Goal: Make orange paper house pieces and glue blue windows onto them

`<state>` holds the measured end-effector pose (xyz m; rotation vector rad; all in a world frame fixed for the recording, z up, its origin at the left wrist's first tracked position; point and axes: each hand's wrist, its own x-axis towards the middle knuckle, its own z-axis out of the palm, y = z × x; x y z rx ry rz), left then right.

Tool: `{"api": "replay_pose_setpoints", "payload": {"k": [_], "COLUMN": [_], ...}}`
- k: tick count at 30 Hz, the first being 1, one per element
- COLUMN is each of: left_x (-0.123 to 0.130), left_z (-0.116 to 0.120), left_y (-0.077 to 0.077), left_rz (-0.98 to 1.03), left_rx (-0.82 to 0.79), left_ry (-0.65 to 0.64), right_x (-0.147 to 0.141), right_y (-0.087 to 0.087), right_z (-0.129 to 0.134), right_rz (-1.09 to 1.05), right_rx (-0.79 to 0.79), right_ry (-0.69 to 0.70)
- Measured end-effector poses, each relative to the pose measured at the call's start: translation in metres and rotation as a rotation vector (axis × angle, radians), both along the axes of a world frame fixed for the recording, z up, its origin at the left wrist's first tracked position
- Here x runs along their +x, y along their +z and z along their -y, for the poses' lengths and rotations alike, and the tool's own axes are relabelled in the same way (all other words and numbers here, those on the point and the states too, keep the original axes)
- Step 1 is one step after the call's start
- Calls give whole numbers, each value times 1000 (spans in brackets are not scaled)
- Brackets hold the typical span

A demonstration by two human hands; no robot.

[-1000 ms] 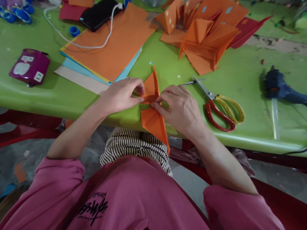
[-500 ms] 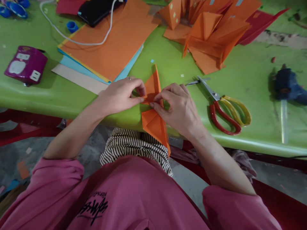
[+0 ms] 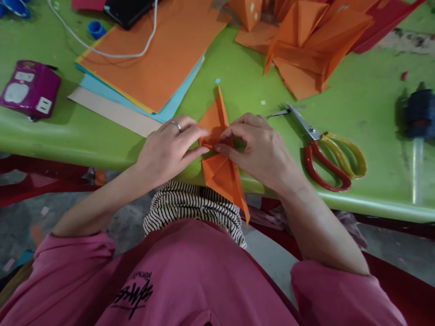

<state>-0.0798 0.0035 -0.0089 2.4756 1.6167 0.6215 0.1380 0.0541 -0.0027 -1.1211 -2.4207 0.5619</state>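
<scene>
At the front edge of the green table, both hands pinch a folded piece of orange paper (image 3: 222, 174). My left hand (image 3: 170, 147), with a ring on one finger, grips a narrow fold near the paper's middle from the left. From the right, my right hand (image 3: 260, 147) closes thumb and forefinger on the same fold, close to the left fingertips. One pointed end of the paper lies on the table, while the other hangs past the edge over the striped cloth (image 3: 190, 206). The exact crease under the fingertips is partly hidden.
Scissors (image 3: 326, 149) with red and yellow handles lie open to the right, beyond them a glue gun (image 3: 420, 117). Orange sheets (image 3: 159, 59) are stacked back left under a white cable (image 3: 129, 55). Folded orange pieces (image 3: 302, 50) stand at the back; a purple box (image 3: 30, 90) sits left.
The camera view has shifted slightly. My left hand has turned a little, with its fingers closer to the right fingertips on the fold; both hands keep hold of the orange paper.
</scene>
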Motion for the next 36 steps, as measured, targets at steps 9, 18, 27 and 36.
{"api": "replay_pose_setpoints", "payload": {"k": [9, 18, 27, 36], "left_x": [7, 5, 1, 7], "left_z": [-9, -5, -11, -17], "left_y": [-1, 3, 2, -1], "left_rz": [19, -26, 64, 61], "left_rx": [-80, -65, -110, -122], "left_ry": [38, 137, 105, 87], "right_x": [-5, -9, -11, -12], "right_y": [6, 9, 16, 16], "right_z": [1, -2, -8, -11], "right_rz": [30, 96, 164, 152], "right_rx": [6, -13, -83, -104], "right_ry": [51, 39, 44, 45]}}
